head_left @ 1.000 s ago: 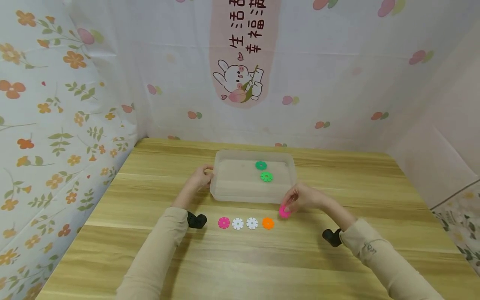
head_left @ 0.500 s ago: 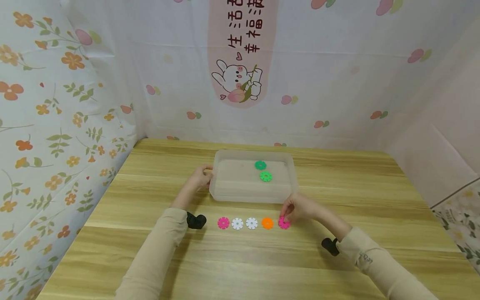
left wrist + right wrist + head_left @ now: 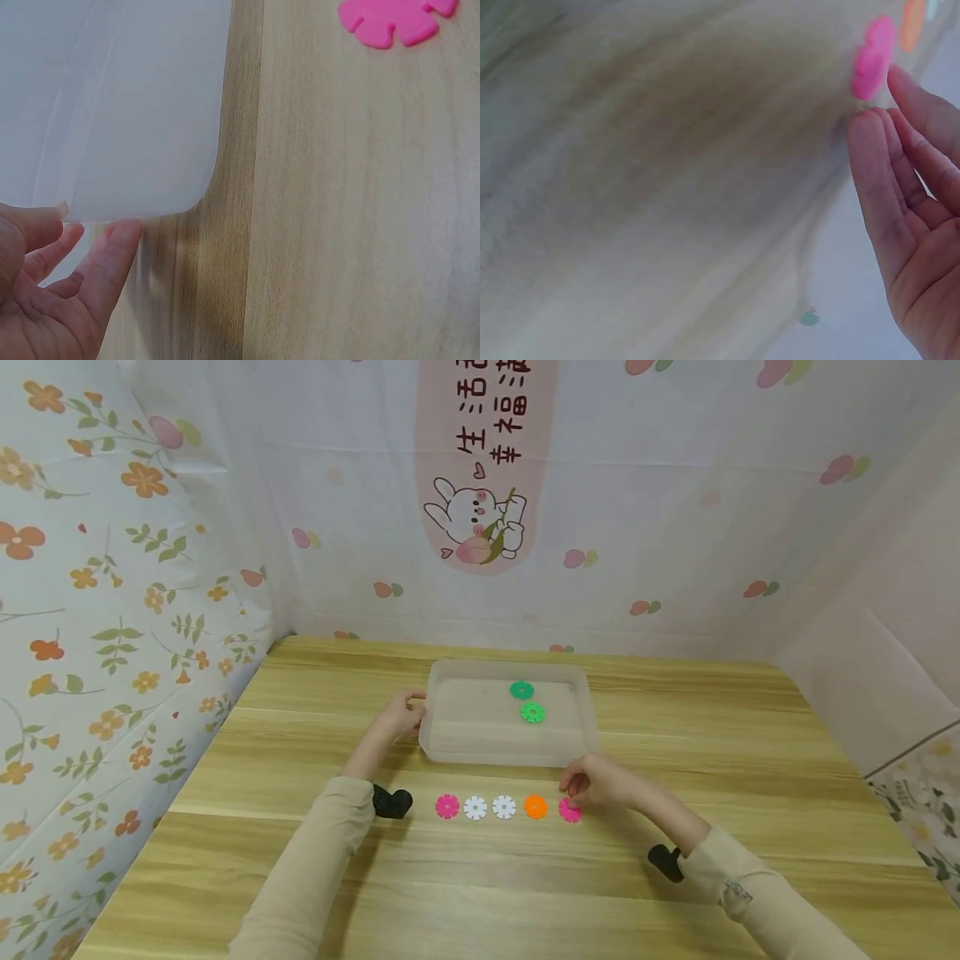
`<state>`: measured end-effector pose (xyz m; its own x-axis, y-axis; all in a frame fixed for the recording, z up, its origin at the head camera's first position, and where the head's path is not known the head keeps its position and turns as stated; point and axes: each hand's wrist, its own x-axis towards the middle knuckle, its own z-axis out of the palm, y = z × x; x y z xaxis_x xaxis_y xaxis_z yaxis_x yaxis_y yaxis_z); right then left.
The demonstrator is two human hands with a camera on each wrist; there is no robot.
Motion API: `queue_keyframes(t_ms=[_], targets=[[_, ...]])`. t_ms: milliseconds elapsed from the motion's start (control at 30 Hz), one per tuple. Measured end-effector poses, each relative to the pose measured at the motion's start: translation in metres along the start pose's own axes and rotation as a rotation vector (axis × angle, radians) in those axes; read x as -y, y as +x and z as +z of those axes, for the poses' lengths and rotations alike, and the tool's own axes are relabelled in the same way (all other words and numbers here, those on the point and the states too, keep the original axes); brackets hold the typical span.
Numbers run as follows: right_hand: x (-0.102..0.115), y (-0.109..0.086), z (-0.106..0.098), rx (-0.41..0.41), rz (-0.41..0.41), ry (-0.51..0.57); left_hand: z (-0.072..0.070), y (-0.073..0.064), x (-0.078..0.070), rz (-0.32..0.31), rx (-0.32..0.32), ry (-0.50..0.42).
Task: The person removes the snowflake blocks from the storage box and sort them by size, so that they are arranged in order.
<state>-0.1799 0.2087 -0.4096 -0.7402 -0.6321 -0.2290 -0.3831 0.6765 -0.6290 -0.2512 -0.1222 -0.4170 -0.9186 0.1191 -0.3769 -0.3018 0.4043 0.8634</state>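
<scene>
My left hand (image 3: 401, 717) holds the left end of a translucent plastic box (image 3: 498, 757); in the left wrist view its thumb lies at the rim, with the fingers against the outer wall. Just in front of the box's right corner is my right hand (image 3: 602, 779), by a pink notched disc (image 3: 572, 817). In the right wrist view, this disc (image 3: 874, 60) lies beside the thumb tip, with the fingers loosely bent and nothing between them. It ends a row with an orange disc (image 3: 529, 808), two white discs (image 3: 468, 807) and another pink disc (image 3: 441, 807).
Inside the box lie a dark green disc (image 3: 514, 691) and a bright green disc (image 3: 534, 721). Behind the wooden table (image 3: 480, 885) hangs a printed cloth (image 3: 337, 510). A black wrist device (image 3: 392, 802) sits at the left cuff, another (image 3: 665, 862) at the right.
My right hand has lowered the pink disc to the table at the row's right end and let go of it. The left hand has stayed at the box.
</scene>
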Motion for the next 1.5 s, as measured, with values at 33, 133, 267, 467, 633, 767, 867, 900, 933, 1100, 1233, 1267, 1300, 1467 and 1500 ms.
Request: queue_keyframes(t_ms=[33,133,267,467,633,767,867,900,933,1100,1233,1267,1300,1467,1500], targets=[[0.001,0.000,-0.001,-0.002,-0.007,0.001,0.000,0.000,0.000,0.001,-0.001,-0.003],[0.005,0.000,-0.008,-0.017,-0.040,0.013,-0.002,-0.001,0.000,0.003,-0.006,-0.006],[0.013,0.005,-0.025,-0.046,-0.064,0.020,-0.005,-0.002,0.000,0.004,-0.016,-0.008],[0.020,0.025,-0.053,-0.094,-0.101,0.012,-0.006,-0.003,0.000,0.003,-0.019,-0.022],[0.019,0.050,-0.066,-0.103,-0.083,-0.042,-0.006,-0.003,-0.002,0.001,-0.020,-0.031],[0.019,0.069,-0.074,-0.080,-0.077,-0.099,-0.005,-0.003,-0.003,0.003,-0.020,-0.038],[0.017,0.083,-0.077,-0.061,-0.036,-0.139,-0.003,-0.003,-0.003,0.009,-0.018,-0.043],[0.017,0.087,-0.078,-0.060,-0.025,-0.173,-0.003,-0.002,-0.003,0.012,-0.016,-0.042],[0.016,0.090,-0.078,-0.058,-0.003,-0.205,-0.002,-0.002,-0.002,0.009,-0.015,-0.043],[0.009,0.104,-0.074,-0.051,0.084,-0.420,0.001,-0.002,-0.001,-0.006,-0.017,-0.047],[0.008,0.112,-0.068,0.008,0.151,-0.422,0.003,-0.002,0.001,-0.015,-0.019,-0.067],[0.008,0.114,-0.067,0.021,0.166,-0.430,0.003,-0.001,0.001,-0.014,-0.020,-0.069],[0.007,0.115,-0.066,0.032,0.177,-0.421,0.004,-0.001,0.002,-0.016,-0.022,-0.073],[0.009,0.122,-0.062,0.061,0.234,-0.348,0.003,-0.002,0.002,-0.002,-0.028,-0.079],[0.010,0.122,-0.062,0.062,0.237,-0.315,0.002,-0.002,0.001,0.000,-0.030,-0.081]])
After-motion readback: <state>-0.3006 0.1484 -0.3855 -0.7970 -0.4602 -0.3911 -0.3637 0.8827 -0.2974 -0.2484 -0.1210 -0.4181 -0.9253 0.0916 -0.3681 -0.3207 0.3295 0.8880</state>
